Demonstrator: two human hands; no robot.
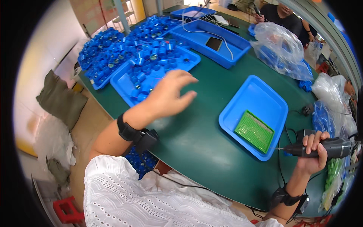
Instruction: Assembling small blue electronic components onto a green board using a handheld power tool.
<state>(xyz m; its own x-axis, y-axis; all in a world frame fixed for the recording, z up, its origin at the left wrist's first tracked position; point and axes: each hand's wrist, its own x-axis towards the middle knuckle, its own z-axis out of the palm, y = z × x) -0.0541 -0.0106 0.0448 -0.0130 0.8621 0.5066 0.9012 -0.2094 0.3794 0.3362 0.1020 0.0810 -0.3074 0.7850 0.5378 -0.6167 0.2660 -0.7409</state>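
Note:
My left hand (172, 94) hangs over the near right edge of a blue tray (120, 84) of small blue cylindrical parts (145, 70). Its fingers are apart and nothing is in them. At the right, my right hand (313, 151) grips a black electric screwdriver (336, 148), whose thin bit points left toward a second blue tray (247, 90). A green ribbed tray (255, 130) lies inside that one, with small shiny pieces, probably screws, scattered in its grooves.
More blue parts are heaped at the far left (102, 53). A deep blue bin (204, 28) holds a phone (213, 44) and a white cable. Clear plastic bags (278, 45) stand at the far right, near a seated person (281, 17). Black cables run beside the screwdriver.

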